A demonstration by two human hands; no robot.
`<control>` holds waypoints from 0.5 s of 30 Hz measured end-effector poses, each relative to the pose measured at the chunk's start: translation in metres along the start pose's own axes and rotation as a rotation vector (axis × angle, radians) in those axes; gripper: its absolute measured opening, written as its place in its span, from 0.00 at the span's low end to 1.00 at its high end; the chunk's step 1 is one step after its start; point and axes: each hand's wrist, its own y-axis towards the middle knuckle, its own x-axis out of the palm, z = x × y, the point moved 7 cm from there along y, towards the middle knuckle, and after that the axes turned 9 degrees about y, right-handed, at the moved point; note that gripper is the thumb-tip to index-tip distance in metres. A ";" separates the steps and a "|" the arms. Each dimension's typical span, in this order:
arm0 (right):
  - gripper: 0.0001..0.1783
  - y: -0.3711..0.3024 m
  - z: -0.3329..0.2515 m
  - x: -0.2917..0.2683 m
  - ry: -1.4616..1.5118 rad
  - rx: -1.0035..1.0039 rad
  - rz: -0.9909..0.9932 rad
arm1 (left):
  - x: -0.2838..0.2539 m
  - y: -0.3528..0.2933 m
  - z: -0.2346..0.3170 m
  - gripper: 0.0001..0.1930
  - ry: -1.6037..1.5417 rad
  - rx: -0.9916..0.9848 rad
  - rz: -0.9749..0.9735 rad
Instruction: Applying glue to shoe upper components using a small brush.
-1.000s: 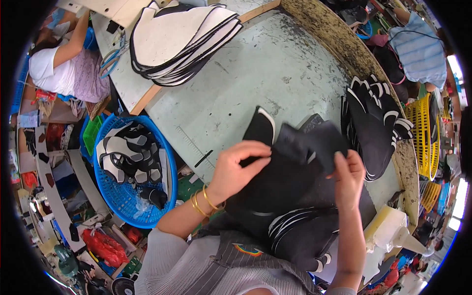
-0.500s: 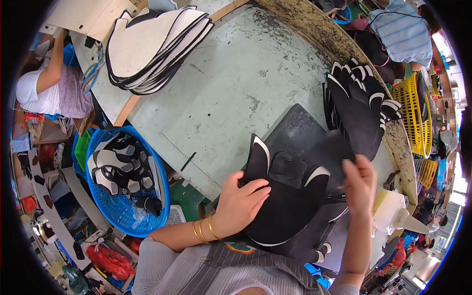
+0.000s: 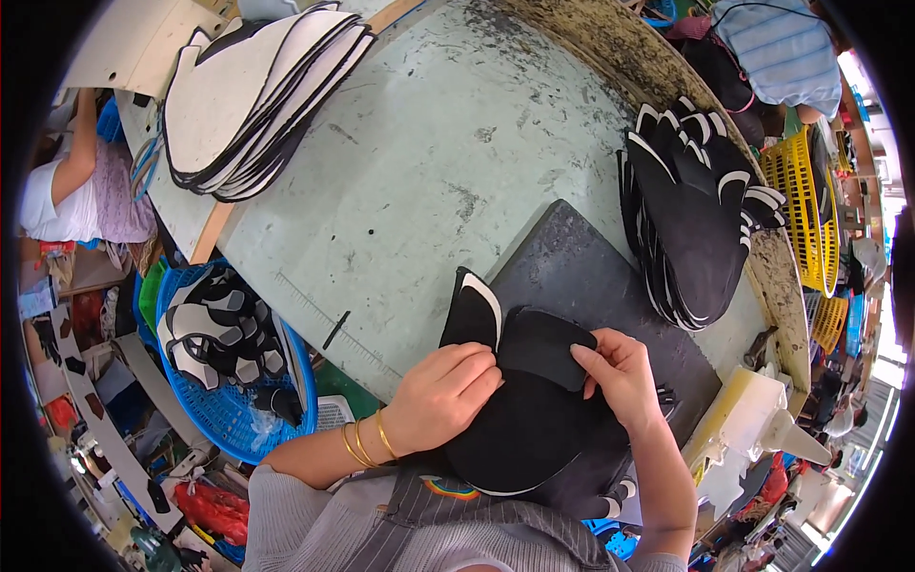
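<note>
At the near side of the table, close to the wearer's body: one black cut piece, with a white-edged tab standing up at its left. Item, one black strip, laid across the piece's far side, right of that tab.

Left hand: thumb and fingers pinched on the cut piece at the foot of the tab, seemingly to steady it; whether they also catch the strip's end cannot be told. Right hand: thumb and fingers gripping the strip's right end, apparently to hold it level over the piece.

Beyond the hands: one dark board, flat on the table, likely a firm backing or guard for the tabletop. To its right: one stack of black pieces, white-edged and overlapping, probably kept within easy reach. Near right corner: one plastic bottle, tipped over, nozzle pointing outward.

Far left: one stack of white pieces, dark-edged, set clear of the hands' working space. Left, beside the table: one blue basket, holding black-and-white parts together, presumably against scattering.
</note>
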 end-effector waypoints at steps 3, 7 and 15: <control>0.08 0.002 0.002 -0.004 0.037 0.008 -0.029 | 0.000 0.002 -0.001 0.08 0.009 -0.004 0.000; 0.08 0.002 0.003 -0.003 0.037 0.025 -0.015 | 0.001 0.003 -0.003 0.13 -0.004 -0.015 0.007; 0.09 0.003 0.004 -0.001 -0.011 0.032 -0.002 | 0.004 0.010 0.003 0.24 0.078 0.069 -0.129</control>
